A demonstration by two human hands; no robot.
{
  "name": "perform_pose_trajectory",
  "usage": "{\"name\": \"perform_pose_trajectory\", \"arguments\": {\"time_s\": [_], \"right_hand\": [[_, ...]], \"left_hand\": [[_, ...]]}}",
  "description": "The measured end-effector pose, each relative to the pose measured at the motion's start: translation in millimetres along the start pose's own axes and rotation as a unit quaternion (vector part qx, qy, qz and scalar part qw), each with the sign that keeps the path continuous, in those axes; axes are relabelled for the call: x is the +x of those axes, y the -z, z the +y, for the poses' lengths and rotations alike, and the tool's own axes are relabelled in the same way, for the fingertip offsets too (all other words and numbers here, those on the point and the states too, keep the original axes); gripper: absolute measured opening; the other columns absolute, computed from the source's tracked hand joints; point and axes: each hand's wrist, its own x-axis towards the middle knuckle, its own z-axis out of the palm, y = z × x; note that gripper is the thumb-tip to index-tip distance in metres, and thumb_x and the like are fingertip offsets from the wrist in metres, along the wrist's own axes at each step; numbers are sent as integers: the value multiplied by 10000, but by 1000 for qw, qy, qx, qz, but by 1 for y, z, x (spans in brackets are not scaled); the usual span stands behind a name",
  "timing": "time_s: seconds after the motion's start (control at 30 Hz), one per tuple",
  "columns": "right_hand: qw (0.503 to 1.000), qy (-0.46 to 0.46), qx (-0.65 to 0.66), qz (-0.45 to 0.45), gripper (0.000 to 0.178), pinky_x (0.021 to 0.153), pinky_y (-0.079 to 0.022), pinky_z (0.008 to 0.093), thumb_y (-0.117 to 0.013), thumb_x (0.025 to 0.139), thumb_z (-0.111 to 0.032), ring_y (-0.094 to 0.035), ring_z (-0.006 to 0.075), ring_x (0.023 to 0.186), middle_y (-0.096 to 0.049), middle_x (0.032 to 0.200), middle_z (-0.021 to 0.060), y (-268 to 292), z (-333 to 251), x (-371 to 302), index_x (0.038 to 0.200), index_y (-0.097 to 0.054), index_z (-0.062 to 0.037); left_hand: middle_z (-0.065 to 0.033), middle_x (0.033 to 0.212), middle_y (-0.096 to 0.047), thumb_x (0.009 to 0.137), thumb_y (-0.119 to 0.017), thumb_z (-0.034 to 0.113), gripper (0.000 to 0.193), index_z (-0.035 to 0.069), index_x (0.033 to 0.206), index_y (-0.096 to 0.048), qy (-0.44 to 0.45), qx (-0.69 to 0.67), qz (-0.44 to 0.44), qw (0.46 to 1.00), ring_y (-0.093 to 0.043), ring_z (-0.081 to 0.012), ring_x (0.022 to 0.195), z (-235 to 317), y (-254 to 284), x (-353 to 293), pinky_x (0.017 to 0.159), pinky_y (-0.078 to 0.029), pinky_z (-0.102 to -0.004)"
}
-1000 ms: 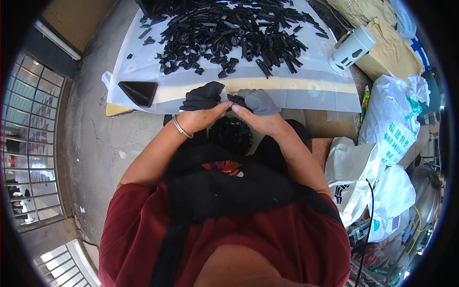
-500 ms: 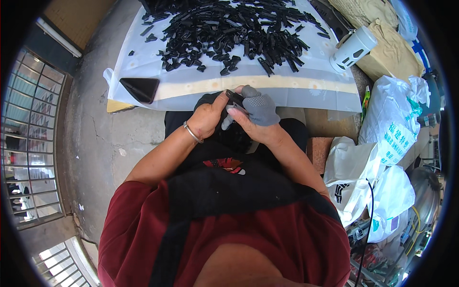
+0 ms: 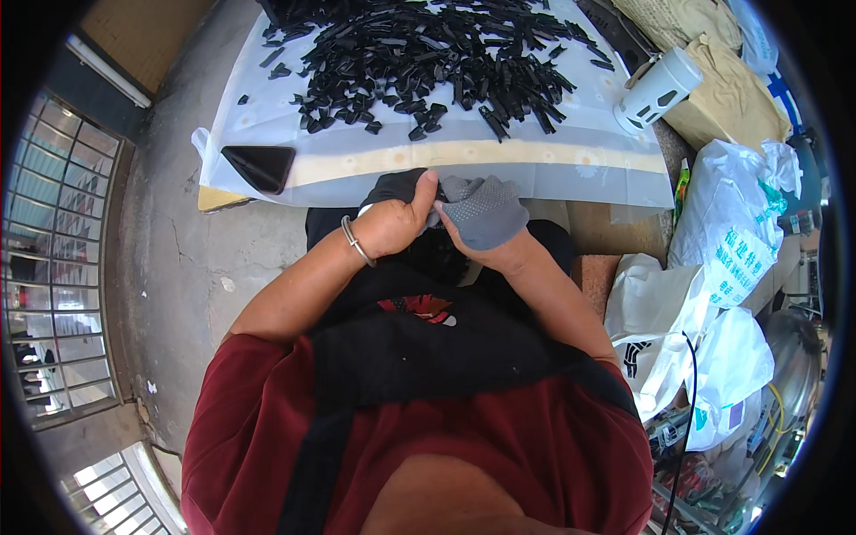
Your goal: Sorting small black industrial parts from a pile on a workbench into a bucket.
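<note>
My left hand, with a metal bangle at its wrist, is closed just in front of the table's near edge, its thumb pointing up. Dark fabric, seemingly a glove, covers its fingers. My right hand, in a grey dotted glove that leaves the thumb bare, curls inward against it. The two hands meet above my lap, and what they grip between them is hidden. Beyond them, a large heap of small black plastic pieces covers much of the table, which has a translucent sheet over it.
A dark phone lies at the table's left corner. At the right stands a white tumbler. White plastic bags and a reddish brick sit to my right. A thin black cable hangs at the lower right.
A small black plastic piece showed between my hands earlier and is now hidden. My right hand has turned, its gloved fingers folding toward the left hand. The heap stays as it was.
</note>
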Motion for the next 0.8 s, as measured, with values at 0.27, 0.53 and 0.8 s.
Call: {"name": "perform_pose_trajectory", "arguments": {"time_s": [0.27, 0.53, 0.8], "right_hand": [[994, -95, 39, -33, 302, 706, -444, 414, -532, 816, -320, -560, 320, 817, -597, 857, 139, 5, 31, 12, 946, -587, -53], [979, -148, -134, 25, 196, 657, -450, 447, -478, 813, -216, -585, 331, 777, -604, 803, 167, -23, 82, 46, 817, -571, -44], [981, -133, 128, 53, 268, 674, -453, 385, -455, 822, -141, -567, 279, 747, -596, 846, 142, -12, 74, 15, 1055, -555, -53]], "left_hand": [[-182, 802, -599, 864, -435, 406, 401, 32, 841, -578, 28, 312, -33, 949, -572, -334, 790, -10, 28, 27, 687, -451, -395], [-122, 871, -593, 777, -560, 246, 245, 76, 952, -578, -26, 407, 57, 911, -587, -283, 795, -43, 8, 73, 677, -472, -378], [-161, 863, -608, 784, -567, 293, 302, 44, 956, -562, 7, 305, 30, 952, -584, -324, 786, -23, 22, 48, 685, -465, -392]]}}
